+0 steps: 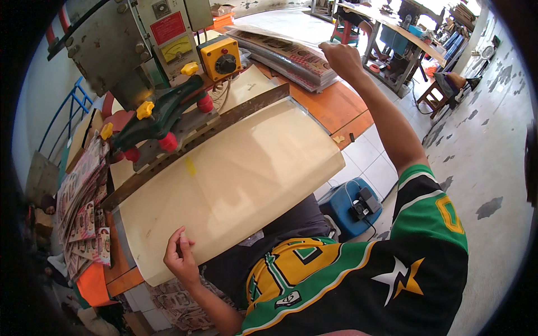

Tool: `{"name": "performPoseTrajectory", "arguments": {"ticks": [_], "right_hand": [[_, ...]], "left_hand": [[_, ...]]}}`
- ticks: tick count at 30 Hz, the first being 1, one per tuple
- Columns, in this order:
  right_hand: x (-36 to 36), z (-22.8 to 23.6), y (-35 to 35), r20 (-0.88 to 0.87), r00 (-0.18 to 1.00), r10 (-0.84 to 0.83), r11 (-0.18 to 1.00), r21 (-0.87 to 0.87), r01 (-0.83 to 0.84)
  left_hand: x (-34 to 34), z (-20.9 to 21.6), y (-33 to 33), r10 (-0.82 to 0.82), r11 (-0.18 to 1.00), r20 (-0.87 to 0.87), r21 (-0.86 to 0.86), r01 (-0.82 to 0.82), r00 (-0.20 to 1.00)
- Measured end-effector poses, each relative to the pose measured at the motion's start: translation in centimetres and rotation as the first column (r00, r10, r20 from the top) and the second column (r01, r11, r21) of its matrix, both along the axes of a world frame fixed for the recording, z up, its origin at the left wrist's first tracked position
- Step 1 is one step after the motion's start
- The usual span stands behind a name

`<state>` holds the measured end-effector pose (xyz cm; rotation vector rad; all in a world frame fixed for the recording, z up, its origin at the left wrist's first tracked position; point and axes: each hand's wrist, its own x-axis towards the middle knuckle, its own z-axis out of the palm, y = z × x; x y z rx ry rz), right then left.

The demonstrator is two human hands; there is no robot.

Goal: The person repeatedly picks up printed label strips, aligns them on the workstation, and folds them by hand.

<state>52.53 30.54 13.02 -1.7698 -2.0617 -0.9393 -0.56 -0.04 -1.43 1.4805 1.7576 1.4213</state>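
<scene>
My left hand [182,259] hovers at or rests on the near left edge of a cream sheet [241,162] that covers the work surface. Its fingers are loosely bent, somewhat apart, and nothing shows in them. Stretched far out to the right, my right hand [343,59] is at the right end of a stack of printed sheets in clear plastic [297,56]. Those fingers are curled closed; what they hold, if anything, is hidden. Behind the cream sheet stands a press-like machine with a long metal bar [196,148], red knobs and yellow wing knobs.
An orange control box with a black dial [220,59] sits on the machine. Printed packaging pieces [84,207] pile up at the left. A blue container [350,210] with black plugs stands on the tiled floor. Farther back are a wooden table [400,33] and a person seated on a stool.
</scene>
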Motion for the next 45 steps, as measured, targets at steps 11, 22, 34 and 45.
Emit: {"name": "performPoseTrajectory", "arguments": {"ticks": [11, 22, 34, 45], "right_hand": [[-0.7, -3.6, -0.5, -0.036, 0.999, -0.002, 1.000, -0.019, 0.001], [0.0, -2.3, -0.4, -0.320, 0.947, 0.037, 0.994, 0.113, -0.001], [3.2, -1.2, 2.8, -0.602, 0.774, 0.195, 0.936, 0.351, 0.036], [2.1, -3.4, -2.0, -0.565, 0.777, 0.278, 0.956, 0.238, -0.169]], "left_hand": [[0.4, 0.2, 0.1, 0.032, 0.999, 0.022, 0.008, -0.032, 0.999], [0.2, 0.1, 0.1, 0.022, 1.000, 0.011, 0.020, -0.022, 1.000], [0.2, 0.1, 0.1, 0.012, 1.000, 0.015, 0.017, -0.013, 1.000], [0.5, 0.4, 0.1, 0.028, 0.999, -0.003, 0.019, -0.028, 1.000]]}}
